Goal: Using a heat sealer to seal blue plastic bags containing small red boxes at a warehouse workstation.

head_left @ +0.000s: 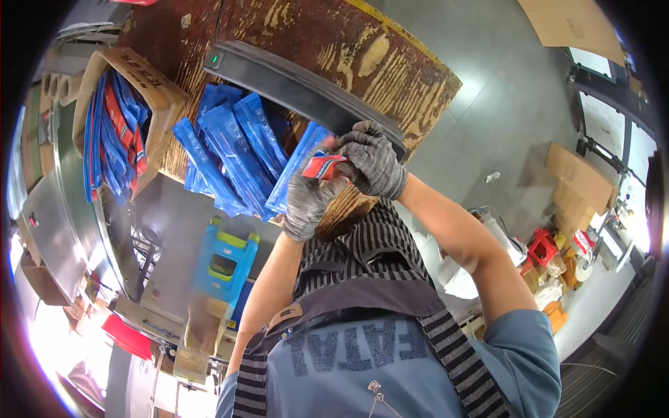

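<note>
Both of my hands wear grey knit gloves and meet at the near edge of the worn table, by the right end of a long black machine with a small green light. My left hand is closed around a small red, white and blue packet. My right hand has its fingers curled against the packet's right end, pinching it; some fingertips are blurred or hidden. Just left of my left hand lies a long blue packet. Several more blue packets lie in a loose pile along the machine's near side.
A cardboard box stands left of the pile, filled with blue and red packets. The brown table has peeling paint. Below it, at left, is a blue and green plastic stool. Cardboard and a red container are at right.
</note>
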The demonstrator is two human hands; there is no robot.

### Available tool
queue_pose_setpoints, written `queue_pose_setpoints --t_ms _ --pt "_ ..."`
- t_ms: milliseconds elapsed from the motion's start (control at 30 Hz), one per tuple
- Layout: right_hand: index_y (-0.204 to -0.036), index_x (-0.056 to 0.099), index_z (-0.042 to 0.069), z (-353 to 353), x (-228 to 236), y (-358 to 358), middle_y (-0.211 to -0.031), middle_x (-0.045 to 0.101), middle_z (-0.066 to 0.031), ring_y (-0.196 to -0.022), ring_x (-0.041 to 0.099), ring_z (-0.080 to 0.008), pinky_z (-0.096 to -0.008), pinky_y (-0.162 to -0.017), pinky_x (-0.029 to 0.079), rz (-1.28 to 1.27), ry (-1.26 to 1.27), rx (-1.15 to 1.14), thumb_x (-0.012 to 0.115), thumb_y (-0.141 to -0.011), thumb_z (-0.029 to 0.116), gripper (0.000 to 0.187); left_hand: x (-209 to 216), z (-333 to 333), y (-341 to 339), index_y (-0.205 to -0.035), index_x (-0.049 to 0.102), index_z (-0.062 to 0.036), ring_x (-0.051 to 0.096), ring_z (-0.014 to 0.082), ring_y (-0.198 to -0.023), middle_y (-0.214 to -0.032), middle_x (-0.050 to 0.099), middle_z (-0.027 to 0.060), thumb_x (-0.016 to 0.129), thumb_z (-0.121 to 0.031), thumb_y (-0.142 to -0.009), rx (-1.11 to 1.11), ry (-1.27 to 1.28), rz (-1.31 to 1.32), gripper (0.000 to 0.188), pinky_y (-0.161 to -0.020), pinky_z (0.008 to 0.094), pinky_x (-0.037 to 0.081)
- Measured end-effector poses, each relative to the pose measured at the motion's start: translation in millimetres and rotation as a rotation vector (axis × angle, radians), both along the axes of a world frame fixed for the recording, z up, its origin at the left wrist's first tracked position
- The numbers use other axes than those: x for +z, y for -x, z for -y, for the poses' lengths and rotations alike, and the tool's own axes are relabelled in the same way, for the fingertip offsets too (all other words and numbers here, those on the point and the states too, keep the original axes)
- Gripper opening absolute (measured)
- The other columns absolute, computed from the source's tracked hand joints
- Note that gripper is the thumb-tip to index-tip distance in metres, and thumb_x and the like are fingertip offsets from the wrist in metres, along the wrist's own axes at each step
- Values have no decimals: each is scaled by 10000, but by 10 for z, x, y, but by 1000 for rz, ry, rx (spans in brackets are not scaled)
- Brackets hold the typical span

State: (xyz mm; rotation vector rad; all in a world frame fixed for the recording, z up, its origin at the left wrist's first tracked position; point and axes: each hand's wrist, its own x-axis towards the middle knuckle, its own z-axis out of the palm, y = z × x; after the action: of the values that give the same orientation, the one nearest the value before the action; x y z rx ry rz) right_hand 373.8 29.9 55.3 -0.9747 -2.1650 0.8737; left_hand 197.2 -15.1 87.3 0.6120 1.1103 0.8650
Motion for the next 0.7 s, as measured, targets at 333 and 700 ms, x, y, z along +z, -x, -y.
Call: queue_pose_setpoints --t_ms 333,700 --pt "-1007 619 74 -20 113 -88 -1041 660 -80 -968 618 -264 -434 -946 365 -18 108 8 658 -794 548 522 206 147 -123 -1319 464 23 555 371 -1150 -1311 526 252 583 -71 -878 -129 -424 -980 466 -971 430 442" --pt "-958 648 75 0 74 -41 -986 658 -96 -932 612 -280 -458 -947 390 -87 124 -12 677 -750 247 271 -219 348 -245 -1443 323 40 494 286 -1242 -1386 473 192 671 -90 -856 101 -378 -386 695 -1036 376 392"
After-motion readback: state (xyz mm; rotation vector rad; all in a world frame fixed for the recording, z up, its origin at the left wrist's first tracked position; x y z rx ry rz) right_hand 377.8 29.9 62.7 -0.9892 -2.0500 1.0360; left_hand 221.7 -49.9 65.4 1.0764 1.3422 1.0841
